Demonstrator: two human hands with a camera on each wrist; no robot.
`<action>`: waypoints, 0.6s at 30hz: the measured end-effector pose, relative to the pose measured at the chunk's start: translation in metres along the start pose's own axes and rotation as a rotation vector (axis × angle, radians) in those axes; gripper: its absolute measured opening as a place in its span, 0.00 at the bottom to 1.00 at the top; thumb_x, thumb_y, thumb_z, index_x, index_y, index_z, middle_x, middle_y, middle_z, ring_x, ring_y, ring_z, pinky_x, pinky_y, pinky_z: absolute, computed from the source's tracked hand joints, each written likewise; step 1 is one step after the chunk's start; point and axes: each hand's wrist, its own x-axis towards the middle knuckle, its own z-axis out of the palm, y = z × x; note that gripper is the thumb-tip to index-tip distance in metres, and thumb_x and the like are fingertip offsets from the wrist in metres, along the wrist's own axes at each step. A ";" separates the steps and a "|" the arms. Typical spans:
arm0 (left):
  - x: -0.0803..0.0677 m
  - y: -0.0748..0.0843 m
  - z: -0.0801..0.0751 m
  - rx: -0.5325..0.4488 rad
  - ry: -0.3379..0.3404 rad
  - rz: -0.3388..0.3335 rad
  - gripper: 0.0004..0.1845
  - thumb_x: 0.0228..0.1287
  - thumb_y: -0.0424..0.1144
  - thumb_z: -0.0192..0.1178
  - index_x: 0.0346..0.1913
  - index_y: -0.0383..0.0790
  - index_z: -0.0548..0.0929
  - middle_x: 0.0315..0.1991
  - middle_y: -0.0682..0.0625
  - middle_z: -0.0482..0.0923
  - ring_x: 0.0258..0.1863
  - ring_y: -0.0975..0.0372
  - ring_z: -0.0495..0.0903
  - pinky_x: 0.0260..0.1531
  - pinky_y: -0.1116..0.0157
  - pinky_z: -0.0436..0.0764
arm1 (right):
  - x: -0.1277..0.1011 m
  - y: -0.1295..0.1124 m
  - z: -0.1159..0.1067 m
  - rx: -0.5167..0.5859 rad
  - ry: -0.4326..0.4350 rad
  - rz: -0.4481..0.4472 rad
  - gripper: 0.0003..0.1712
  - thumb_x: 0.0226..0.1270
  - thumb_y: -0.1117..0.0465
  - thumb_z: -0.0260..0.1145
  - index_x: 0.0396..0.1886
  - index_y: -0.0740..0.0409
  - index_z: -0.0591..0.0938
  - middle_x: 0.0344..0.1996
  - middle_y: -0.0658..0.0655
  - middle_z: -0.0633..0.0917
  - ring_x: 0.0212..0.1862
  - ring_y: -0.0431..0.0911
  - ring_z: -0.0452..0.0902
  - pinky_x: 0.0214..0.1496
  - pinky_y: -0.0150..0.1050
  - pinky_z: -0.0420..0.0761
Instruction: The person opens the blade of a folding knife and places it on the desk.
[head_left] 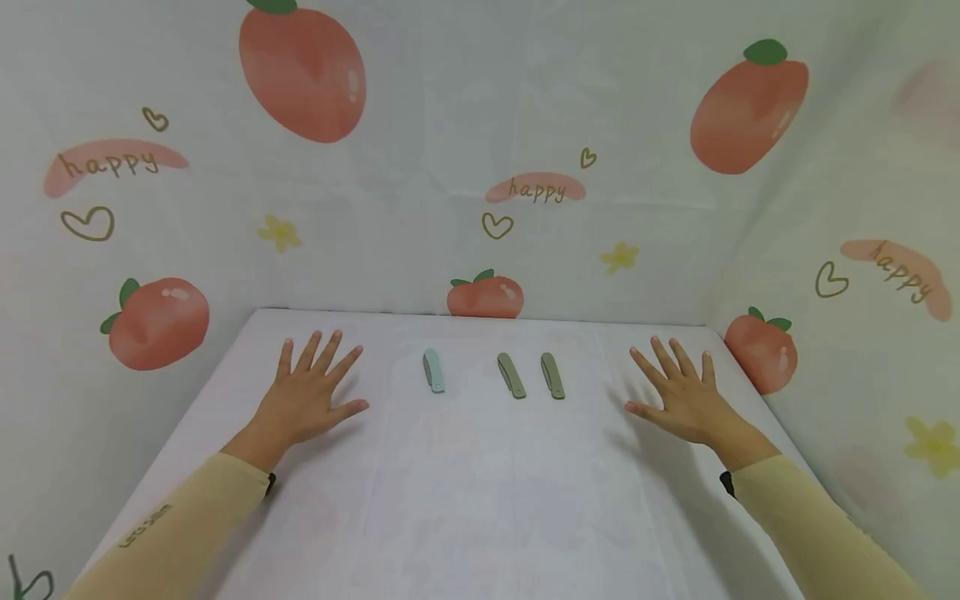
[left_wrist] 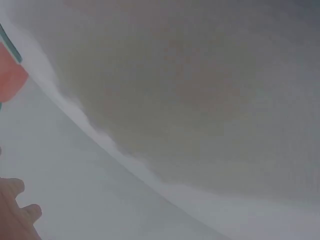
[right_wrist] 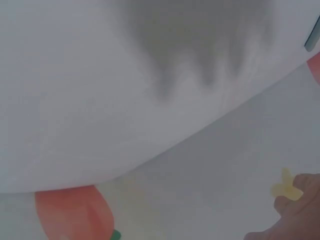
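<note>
Three small folding knives lie folded in a row on the white table. The pale blue knife [head_left: 433, 371] is on the left, one olive green knife [head_left: 512, 376] is in the middle, and another olive green knife [head_left: 552, 376] is on the right. To the left of the row, my left hand [head_left: 307, 400] is spread with straight fingers, holding nothing. My right hand [head_left: 684, 398] is likewise spread on the far side of the row, its shadow falling on the cloth. Only a few fingertips of each hand enter the wrist views, and knife ends show at their edges.
A white cloth covers the table [head_left: 480, 500]. Behind it and at both sides hang white curtains [head_left: 420, 167] printed with red fruit, yellow flowers, hearts and "happy". The table's back edge runs just beyond the knives.
</note>
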 end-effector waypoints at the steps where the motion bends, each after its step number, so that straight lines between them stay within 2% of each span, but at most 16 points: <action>1: 0.000 0.001 -0.001 -0.003 -0.001 0.002 0.47 0.68 0.74 0.44 0.80 0.50 0.50 0.80 0.37 0.41 0.78 0.41 0.34 0.69 0.39 0.25 | 0.000 -0.001 -0.001 0.007 -0.002 0.001 0.52 0.70 0.29 0.53 0.82 0.43 0.44 0.79 0.67 0.44 0.78 0.67 0.32 0.66 0.76 0.32; 12: 0.004 0.017 -0.005 -0.038 0.004 -0.003 0.47 0.68 0.74 0.44 0.80 0.50 0.51 0.80 0.37 0.41 0.78 0.40 0.37 0.70 0.38 0.30 | 0.004 -0.014 -0.008 0.078 -0.032 0.007 0.51 0.70 0.30 0.54 0.82 0.45 0.45 0.79 0.67 0.42 0.78 0.66 0.29 0.67 0.74 0.28; 18: 0.008 0.027 -0.010 -0.072 -0.032 -0.016 0.48 0.67 0.75 0.43 0.81 0.49 0.50 0.80 0.37 0.39 0.78 0.40 0.34 0.70 0.39 0.29 | 0.009 -0.024 -0.013 0.114 -0.032 0.007 0.51 0.70 0.30 0.54 0.82 0.47 0.48 0.79 0.68 0.43 0.78 0.66 0.30 0.68 0.73 0.28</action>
